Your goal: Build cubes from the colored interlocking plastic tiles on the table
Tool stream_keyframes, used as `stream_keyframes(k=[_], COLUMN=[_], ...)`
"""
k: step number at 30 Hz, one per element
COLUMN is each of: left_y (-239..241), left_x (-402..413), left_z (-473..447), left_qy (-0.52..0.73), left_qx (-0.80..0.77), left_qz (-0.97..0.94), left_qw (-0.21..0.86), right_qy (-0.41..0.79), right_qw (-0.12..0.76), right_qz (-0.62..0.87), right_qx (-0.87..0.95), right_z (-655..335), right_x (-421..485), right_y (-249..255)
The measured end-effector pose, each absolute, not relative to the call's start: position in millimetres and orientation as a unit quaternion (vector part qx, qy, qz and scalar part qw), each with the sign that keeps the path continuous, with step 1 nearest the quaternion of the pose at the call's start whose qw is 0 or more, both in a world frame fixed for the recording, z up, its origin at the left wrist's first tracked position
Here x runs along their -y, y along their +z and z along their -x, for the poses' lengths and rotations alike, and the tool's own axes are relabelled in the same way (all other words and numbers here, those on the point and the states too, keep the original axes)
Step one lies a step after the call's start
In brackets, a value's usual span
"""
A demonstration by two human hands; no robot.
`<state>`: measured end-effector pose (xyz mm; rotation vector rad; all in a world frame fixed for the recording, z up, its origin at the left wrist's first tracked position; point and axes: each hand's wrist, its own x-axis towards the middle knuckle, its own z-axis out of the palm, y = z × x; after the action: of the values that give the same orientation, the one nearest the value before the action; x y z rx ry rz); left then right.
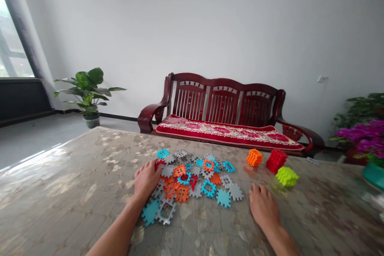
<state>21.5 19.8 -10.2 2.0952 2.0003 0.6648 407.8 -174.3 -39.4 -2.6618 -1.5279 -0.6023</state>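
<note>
Flat interlocking toy tiles with notched edges lie in a loose pile in the middle of the table. My left hand (pixel 147 177) rests at the pile's left edge, its fingertips beside a red tile (pixel 160 164); whether they touch it I cannot tell. Nearest my wrist are a teal tile (pixel 151 211) and a grey ring-shaped tile (pixel 167 212). To the right of the pile, my right hand (pixel 264 205) lies palm down on the tabletop, fingers relaxed and holding nothing. A turquoise tile (pixel 223 198) and a grey tile (pixel 237 192) are the closest to it.
Beyond my right hand stand an orange cube (pixel 254 157), a red cube (pixel 276 161) and a yellow-green cube (pixel 287 177). The patterned table (pixel 75 192) reaches toward a wooden bench (pixel 225 106). Purple flowers (pixel 364 136) and a teal pot (pixel 373 176) are at the right.
</note>
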Motion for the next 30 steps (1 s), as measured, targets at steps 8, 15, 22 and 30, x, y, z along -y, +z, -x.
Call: stream_keyframes(k=[8,15,22,30], left_y=[-11.4,-10.2,-13.0,-13.5], left_x=[-21.4,-20.9,-22.5,-23.1], left_z=[-19.3,-19.5,-18.5,-18.5], left_qy=[0.215,0.205,0.204,0.206], left_qx=[-0.665,-0.666,-0.665,-0.666], left_qz=[-0.71,-0.712,-0.713,-0.713], left_qw=[0.087,0.079,0.083,0.076], right_qy=[-0.108,-0.038,-0.024,-0.011], right_qw=[0.177,0.275,0.307,0.329], right_qz=[0.811,0.768,0.755,0.756], right_qx=[0.547,0.577,0.579,0.566], right_z=[-419.3,-419.6,-416.2,-411.4], right_x=[115.7,82.8,85.3,87.1], right_y=[-41.3,-48.2,-45.0,-41.1])
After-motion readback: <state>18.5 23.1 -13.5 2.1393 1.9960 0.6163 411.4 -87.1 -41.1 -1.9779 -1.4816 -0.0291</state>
